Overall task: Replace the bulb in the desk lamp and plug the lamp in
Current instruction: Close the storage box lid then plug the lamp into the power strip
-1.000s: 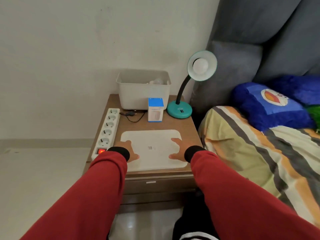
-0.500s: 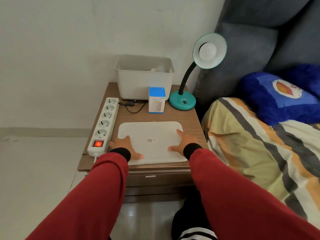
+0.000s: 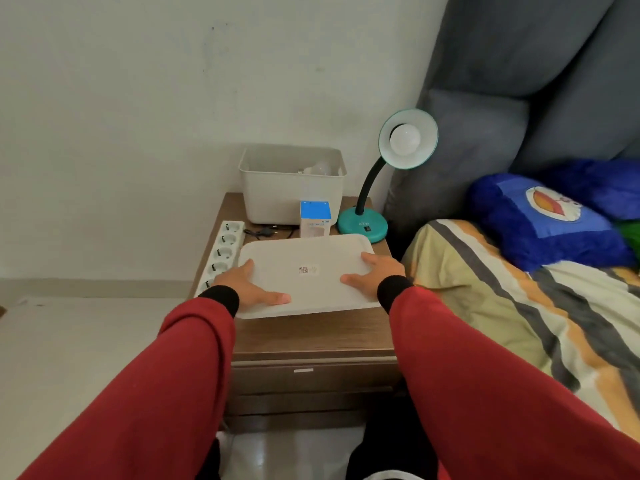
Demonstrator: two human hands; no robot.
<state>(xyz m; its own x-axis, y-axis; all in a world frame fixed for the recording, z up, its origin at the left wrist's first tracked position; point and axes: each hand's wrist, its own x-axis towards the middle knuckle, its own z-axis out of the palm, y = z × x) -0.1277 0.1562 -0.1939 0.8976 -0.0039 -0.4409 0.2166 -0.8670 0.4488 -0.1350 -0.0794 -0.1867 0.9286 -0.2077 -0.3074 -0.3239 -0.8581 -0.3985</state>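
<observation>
Gripping the white lid (image 3: 304, 275) with its QR sticker, both hands (image 3: 247, 287) (image 3: 375, 275) clasp opposite edges; box (image 3: 315, 218) lettering unreadable.

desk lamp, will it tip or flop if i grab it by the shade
Probably top-heavy: the desk lamp carries its shade and bulb high on a thin curved neck over a small round base. The neck looks bendable, so it may flex before the base lifts.
</observation>
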